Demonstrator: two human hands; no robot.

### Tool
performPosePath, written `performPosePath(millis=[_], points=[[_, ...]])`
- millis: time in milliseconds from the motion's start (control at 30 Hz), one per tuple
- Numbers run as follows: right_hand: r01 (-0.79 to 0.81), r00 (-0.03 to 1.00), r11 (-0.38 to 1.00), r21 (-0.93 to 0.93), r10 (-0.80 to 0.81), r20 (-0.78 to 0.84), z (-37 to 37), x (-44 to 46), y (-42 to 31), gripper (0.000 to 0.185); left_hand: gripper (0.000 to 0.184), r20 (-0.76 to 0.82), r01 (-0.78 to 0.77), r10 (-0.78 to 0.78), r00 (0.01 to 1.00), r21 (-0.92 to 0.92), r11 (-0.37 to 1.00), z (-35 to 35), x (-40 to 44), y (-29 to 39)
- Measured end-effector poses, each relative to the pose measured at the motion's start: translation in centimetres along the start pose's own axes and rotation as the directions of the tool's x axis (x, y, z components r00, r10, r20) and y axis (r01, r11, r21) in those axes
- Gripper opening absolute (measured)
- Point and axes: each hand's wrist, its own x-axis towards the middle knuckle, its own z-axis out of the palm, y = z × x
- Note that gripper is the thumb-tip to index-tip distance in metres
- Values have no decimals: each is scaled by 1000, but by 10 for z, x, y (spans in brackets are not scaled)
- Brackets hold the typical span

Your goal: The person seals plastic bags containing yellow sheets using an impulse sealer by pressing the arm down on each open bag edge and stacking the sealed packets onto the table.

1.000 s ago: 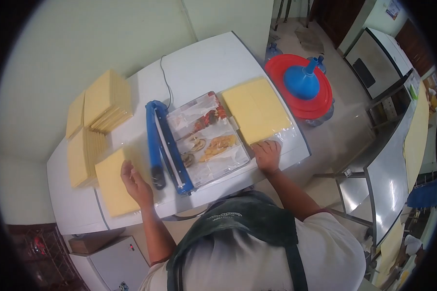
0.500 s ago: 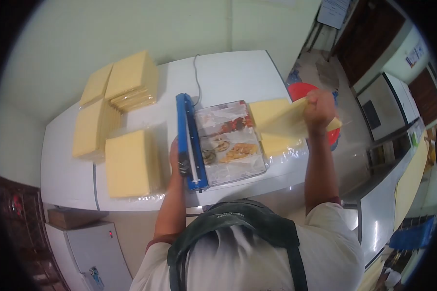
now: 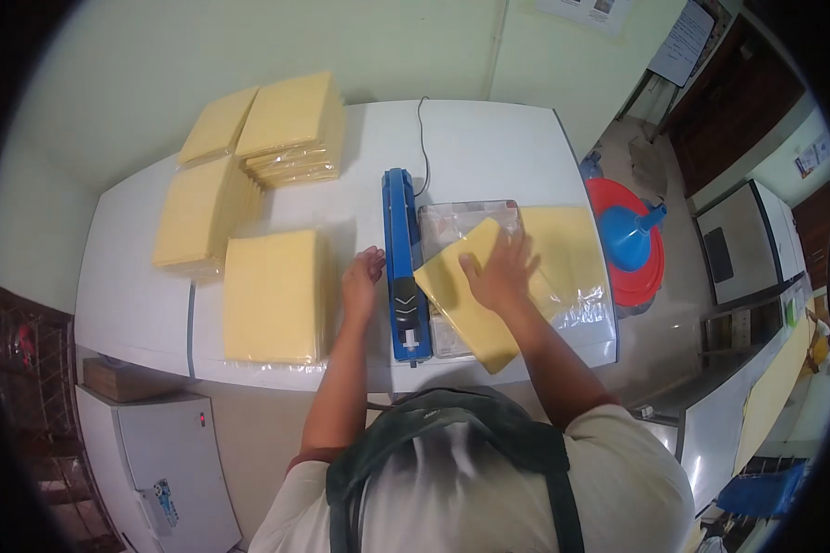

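Note:
On the white table, my right hand (image 3: 501, 274) lies with fingers spread on a yellow sheet in a clear plastic bag (image 3: 475, 323). That bagged sheet sits tilted, one corner at the blue impulse sealer (image 3: 399, 221), over a tin with printed pictures (image 3: 452, 217) that is mostly covered. Just left of the sealer, my left hand (image 3: 363, 281) has its fingers curled, with nothing visible in them. The sealer's arm is down on its base. More bagged yellow sheets (image 3: 567, 241) lie flat to the right of the tin.
Several stacks of bagged yellow sheets (image 3: 272, 295) stand on the table's left side. A grey cord (image 3: 424, 138) runs from the sealer to the wall. Past the right table edge are a red lid (image 3: 632, 288) and a blue funnel (image 3: 627, 238).
My right hand has come left from the table's right edge, and a bagged yellow sheet now covers much of the tin. The sealer arm has gone down; my left hand is off it.

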Motion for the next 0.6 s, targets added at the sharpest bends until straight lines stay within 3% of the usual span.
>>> performPosePath(millis=[33, 67, 133, 167, 233, 267, 333, 367, 400, 467, 533, 600], points=[[0, 1000, 1000, -1, 0, 3, 2, -4, 2, 83, 53, -20, -7, 11, 1000, 181, 983, 5, -6, 11], [16, 994, 1000, -11, -15, 105, 3, -9, 4, 92, 53, -20, 0, 4, 1000, 185, 983, 7, -5, 15], [17, 976, 1000, -12, -15, 215, 6, -12, 7, 102, 49, -1, -57, 68, 998, 535, 843, 7, 0, 18], [169, 945, 984, 55, -178, 276, 9, -6, 6, 102, 49, 10, -55, 59, 998, 547, 835, 7, 3, 18], [440, 823, 883, 162, -469, 322, 8, 6, 2, 98, 46, 21, -47, 49, 999, 778, 626, 7, 13, 14], [425, 829, 889, 170, -458, 320, 6, 9, 1, 98, 46, 32, -52, 43, 999, 786, 616, 6, 17, 11], [632, 690, 756, 172, -650, 319, 5, 9, 1, 92, 45, 124, -178, 141, 982, 846, 502, 6, 17, 5], [579, 769, 808, 111, -586, 256, 13, 3, 2, 87, 45, 130, -180, 135, 982, 850, 495, 5, 16, 2], [573, 773, 811, 115, -582, 252, 9, -5, 3, 87, 42, 139, -197, 153, 978, 851, 487, 8, 14, 4], [380, 897, 923, 54, -382, 221, -6, -24, 8, 89, 40, 147, -214, 173, 974, 852, 478, 15, 18, 2], [314, 905, 949, 44, -313, 288, -8, -31, 21, 92, 36, 67, -174, 178, 982, 687, 705, 21, 21, -4], [295, 925, 955, 6, -287, 249, -2, -25, 35, 94, 35, 58, -183, 208, 976, 731, 657, 29, 22, 0]])
